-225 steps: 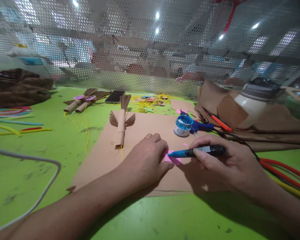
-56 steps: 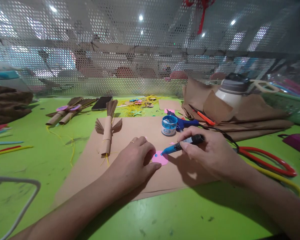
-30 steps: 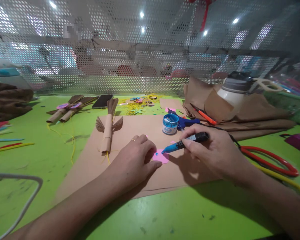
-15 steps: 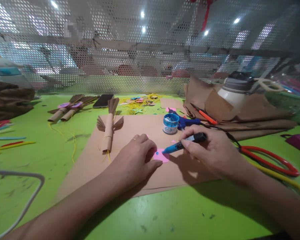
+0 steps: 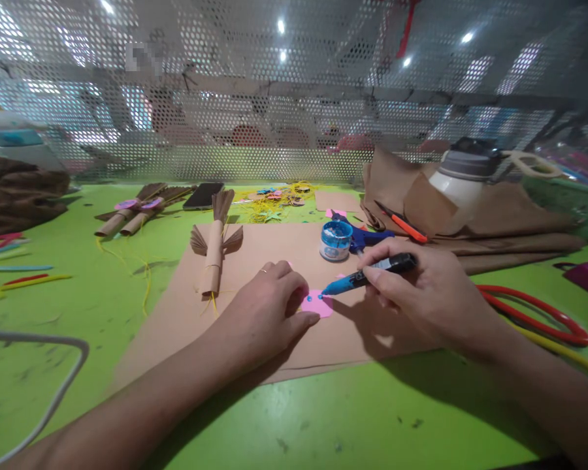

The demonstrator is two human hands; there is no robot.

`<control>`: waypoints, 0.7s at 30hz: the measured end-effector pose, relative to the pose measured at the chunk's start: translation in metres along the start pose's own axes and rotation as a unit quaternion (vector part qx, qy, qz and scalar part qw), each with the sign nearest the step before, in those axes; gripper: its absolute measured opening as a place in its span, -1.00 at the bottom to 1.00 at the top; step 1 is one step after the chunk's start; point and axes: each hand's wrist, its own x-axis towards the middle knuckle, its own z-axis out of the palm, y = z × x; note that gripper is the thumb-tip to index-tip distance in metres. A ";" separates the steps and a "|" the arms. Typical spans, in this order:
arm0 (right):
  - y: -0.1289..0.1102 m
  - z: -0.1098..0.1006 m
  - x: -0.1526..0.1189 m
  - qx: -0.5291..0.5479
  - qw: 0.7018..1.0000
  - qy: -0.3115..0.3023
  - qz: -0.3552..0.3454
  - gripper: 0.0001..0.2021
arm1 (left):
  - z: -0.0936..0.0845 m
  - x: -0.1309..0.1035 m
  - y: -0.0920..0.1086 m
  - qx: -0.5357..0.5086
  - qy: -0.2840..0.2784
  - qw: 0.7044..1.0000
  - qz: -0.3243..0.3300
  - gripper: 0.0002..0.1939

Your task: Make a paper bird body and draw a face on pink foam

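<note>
My right hand (image 5: 416, 294) grips a black marker pen (image 5: 360, 279) with a blue front end, pointing down-left. Its tip is at the right part of a small pink paper piece (image 5: 319, 307), beside a blue dot; a second blue dot sits further left. With curled fingers and thumb, my left hand (image 5: 269, 303) holds that piece at its left edge. Beneath both lies a sheet of brown paper (image 5: 166, 333). A rolled brown-paper figure with fan-folded wings (image 5: 214, 258) rests left of my hands. Just behind the pen stands an open jar of blue paint (image 5: 336, 240).
Two similar paper figures (image 5: 127, 219) and a phone (image 5: 204, 196) lie at back left. Behind the jar is a blue glue gun (image 5: 370, 239). Red-handled scissors (image 5: 543, 313), brown paper (image 5: 509, 228) and a bottle (image 5: 463, 183) occupy the right. A perforated screen (image 5: 274, 130) bounds the back.
The pen tip has shifted slightly right and up, and a second blue dot now shows on the pink paper. My left hand stays in place.
</note>
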 end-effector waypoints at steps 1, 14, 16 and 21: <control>0.000 0.000 0.000 0.000 1.000 0.001 0.001 -0.89 | 0.000 0.000 0.000 0.000 0.000 1.000 -0.001 -0.78; 0.000 -0.001 0.000 -0.021 1.000 -0.006 -0.018 -0.88 | -0.002 -0.001 0.005 -0.004 -0.004 1.000 -0.014 -0.79; -0.001 0.000 0.000 -0.026 0.999 -0.005 -0.027 -0.89 | -0.002 -0.001 0.004 -0.002 -0.002 1.000 -0.011 -0.79; 0.001 0.001 0.001 -0.034 0.999 -0.012 -0.032 -0.88 | -0.001 0.000 0.003 -0.005 -0.003 1.000 -0.011 -0.79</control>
